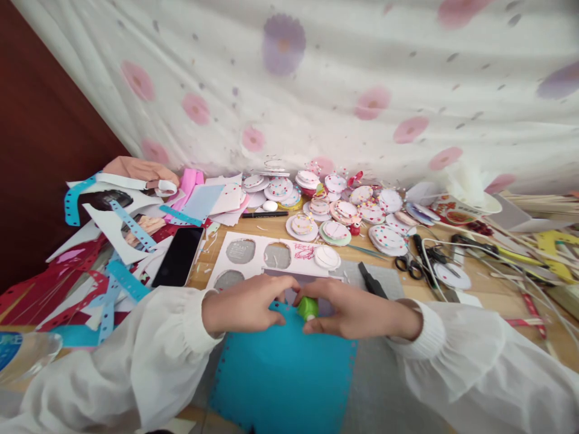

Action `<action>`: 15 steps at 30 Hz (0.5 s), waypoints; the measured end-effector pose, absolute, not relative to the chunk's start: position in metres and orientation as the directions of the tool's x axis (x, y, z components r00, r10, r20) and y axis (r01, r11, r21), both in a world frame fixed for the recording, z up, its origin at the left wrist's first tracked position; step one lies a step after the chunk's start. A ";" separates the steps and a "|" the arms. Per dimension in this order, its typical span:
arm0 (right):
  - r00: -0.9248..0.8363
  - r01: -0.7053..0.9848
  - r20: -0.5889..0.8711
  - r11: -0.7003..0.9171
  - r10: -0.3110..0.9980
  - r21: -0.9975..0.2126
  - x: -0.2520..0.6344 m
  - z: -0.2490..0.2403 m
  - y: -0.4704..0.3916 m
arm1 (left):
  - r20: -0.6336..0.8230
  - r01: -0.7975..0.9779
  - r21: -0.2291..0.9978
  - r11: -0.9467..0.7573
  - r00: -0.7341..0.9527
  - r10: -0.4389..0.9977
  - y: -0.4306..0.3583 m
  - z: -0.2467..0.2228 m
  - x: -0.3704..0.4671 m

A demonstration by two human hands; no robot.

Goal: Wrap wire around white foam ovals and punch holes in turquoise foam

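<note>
A blue sheet (284, 374) with small marks along its edges lies on a grey mat (380, 386) in front of me. My right hand (350, 310) holds a small green object (308, 308) between thumb and fingers over the sheet's far edge. My left hand (253, 302) is at that same edge, its thumb and fingers curved round the edge of the blue sheet; its fingertips come close to my right hand's. Just beyond the hands lies a white card with round holes (257, 247), with a small white disc (327, 257) on it.
A black phone (178, 256) and paper scraps (115, 241) are at left, with a clear bottle (34, 355) nearer. Stacked decorated discs (335, 208) line the back. Scissors (409, 267), cables and a black marker (371, 280) lie at right.
</note>
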State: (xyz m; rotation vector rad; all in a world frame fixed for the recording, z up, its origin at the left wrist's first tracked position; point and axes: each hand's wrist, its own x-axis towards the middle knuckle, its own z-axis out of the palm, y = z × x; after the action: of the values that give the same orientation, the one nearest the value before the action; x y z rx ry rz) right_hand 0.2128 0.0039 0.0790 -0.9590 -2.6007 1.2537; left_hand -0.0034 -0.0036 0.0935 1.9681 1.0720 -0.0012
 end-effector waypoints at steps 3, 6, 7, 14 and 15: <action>-0.792 0.469 -0.206 0.357 0.575 -0.808 0.217 0.077 0.005 | -0.386 0.691 0.690 -0.214 0.602 0.699 -0.005 0.096 -0.006; -0.770 0.462 -0.230 0.271 0.595 -0.845 0.221 0.072 0.006 | -0.373 0.686 0.700 -0.199 0.589 0.717 -0.005 0.094 -0.010; -0.763 0.463 -0.240 0.250 0.600 -0.850 0.222 0.071 0.007 | -0.361 0.676 0.707 -0.205 0.595 0.718 -0.005 0.093 -0.012; -0.758 0.472 -0.233 0.266 0.609 -0.840 0.219 0.078 0.010 | -0.319 0.685 0.680 -0.262 0.598 0.735 -0.003 0.093 -0.014; -0.763 0.481 -0.227 0.296 0.605 -0.825 0.218 0.080 0.010 | -0.319 0.687 0.678 -0.261 0.594 0.738 -0.003 0.093 -0.013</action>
State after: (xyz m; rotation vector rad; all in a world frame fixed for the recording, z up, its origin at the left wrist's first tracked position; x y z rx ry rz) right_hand 0.2176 0.0099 0.0797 -1.0216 -2.4239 1.4716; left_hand -0.0126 -0.0030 0.0927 1.9977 1.1313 0.0784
